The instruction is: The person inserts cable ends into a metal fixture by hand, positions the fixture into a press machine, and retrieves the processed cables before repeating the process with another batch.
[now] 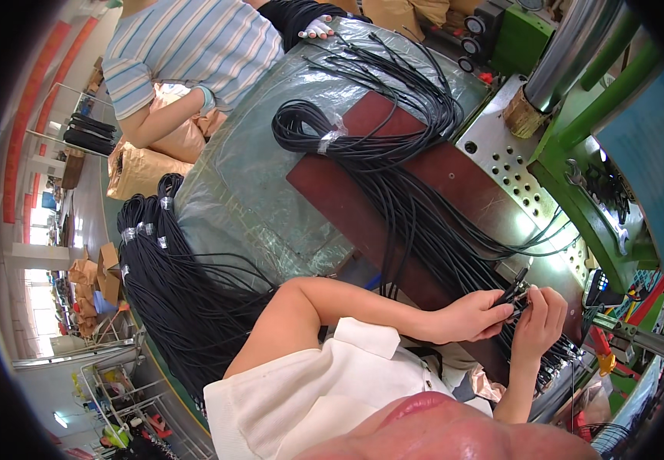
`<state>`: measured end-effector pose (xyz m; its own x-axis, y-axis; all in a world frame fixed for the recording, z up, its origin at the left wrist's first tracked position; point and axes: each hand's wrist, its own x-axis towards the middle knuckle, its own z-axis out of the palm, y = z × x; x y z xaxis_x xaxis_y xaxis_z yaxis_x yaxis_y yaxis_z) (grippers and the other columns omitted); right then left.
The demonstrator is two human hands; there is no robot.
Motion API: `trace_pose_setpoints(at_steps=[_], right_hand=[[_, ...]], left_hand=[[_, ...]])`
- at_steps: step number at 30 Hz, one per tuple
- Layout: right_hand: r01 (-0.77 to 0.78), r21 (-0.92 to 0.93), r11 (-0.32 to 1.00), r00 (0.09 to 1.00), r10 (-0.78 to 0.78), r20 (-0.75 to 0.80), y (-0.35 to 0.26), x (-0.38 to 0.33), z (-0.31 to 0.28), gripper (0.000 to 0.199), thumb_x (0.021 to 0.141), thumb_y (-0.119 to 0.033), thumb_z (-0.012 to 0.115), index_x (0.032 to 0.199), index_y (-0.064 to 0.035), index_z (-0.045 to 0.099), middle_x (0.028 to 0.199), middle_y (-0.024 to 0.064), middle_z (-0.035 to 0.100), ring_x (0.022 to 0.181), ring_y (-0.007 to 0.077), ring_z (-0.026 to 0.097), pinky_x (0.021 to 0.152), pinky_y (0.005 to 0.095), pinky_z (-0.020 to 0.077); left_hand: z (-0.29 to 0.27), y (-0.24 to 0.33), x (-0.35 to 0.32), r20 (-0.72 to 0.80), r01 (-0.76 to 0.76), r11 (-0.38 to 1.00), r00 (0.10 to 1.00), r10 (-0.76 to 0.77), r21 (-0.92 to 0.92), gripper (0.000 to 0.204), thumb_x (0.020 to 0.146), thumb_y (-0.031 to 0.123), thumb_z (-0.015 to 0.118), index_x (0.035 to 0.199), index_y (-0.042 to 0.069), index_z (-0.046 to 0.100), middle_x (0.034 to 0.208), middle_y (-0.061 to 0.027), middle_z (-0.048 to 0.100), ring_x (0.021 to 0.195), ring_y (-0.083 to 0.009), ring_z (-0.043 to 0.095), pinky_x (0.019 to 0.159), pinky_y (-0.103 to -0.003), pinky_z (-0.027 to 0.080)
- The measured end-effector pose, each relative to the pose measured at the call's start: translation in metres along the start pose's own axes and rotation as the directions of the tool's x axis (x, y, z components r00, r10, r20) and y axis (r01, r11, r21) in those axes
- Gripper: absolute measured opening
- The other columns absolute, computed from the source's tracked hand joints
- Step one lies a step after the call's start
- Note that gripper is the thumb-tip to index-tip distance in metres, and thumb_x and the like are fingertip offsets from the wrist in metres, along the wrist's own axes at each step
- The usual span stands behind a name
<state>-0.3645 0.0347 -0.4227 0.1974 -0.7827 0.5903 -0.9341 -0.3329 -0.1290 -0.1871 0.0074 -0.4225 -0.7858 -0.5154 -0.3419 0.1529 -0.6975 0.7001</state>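
Short black cable ends (514, 291) stick up between my two hands, over the right end of a reddish-brown board (324, 201). My left hand (471, 316) is closed around several of them. With fingers bent, my right hand (540, 318) pinches at the tips from the right side; the exact piece in its fingertips is too small to make out. Long black cables (424, 222) run across the board from beneath my hands to a coiled, taped bundle (301, 126). More cable ends with metallic tips (558, 360) lie below my right hand.
A green press (577, 146) with a perforated metal plate (512, 165) stands at the right, wrenches (619, 230) on its frame. Taped black cable bundles (171, 284) hang over the left edge of the plastic-covered table (248, 199). Across it, a co-worker in a striped shirt (194, 46) rests a hand on dark cables.
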Motion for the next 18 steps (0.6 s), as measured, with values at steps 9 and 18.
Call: trace_pose_setpoints(at_steps=[9, 18], right_hand=[[-0.036, 0.015, 0.999, 0.998, 0.035, 0.059, -0.010, 0.014, 0.007, 0.036, 0.074, -0.003, 0.070, 0.109, -0.0115, 0.070, 0.087, 0.0046, 0.055, 0.081, 0.0220, 0.056, 0.071, 0.0348, 0.0450], [-0.271, 0.335, 0.902, 0.960, 0.229, 0.159, 0.002, 0.017, 0.013, 0.022, 0.073, 0.005, 0.063, 0.092, -0.0049, 0.064, 0.083, 0.0081, 0.060, 0.076, 0.0275, 0.057, 0.070, 0.0366, 0.0461]], left_hand=[[-0.009, 0.010, -0.020, -0.080, 0.063, 0.997, 0.995, -0.059, 0.052, 0.027, 0.102, 0.023, 0.043, 0.107, -0.002, 0.054, 0.091, -0.0089, 0.064, 0.069, -0.0121, 0.061, 0.066, -0.026, 0.053], [-0.016, 0.029, -0.012, -0.171, -0.004, 0.976, 0.985, -0.034, -0.216, 0.032, 0.103, 0.035, 0.040, 0.105, 0.006, 0.053, 0.061, 0.0040, 0.034, 0.053, -0.0044, 0.028, 0.048, -0.020, 0.027]])
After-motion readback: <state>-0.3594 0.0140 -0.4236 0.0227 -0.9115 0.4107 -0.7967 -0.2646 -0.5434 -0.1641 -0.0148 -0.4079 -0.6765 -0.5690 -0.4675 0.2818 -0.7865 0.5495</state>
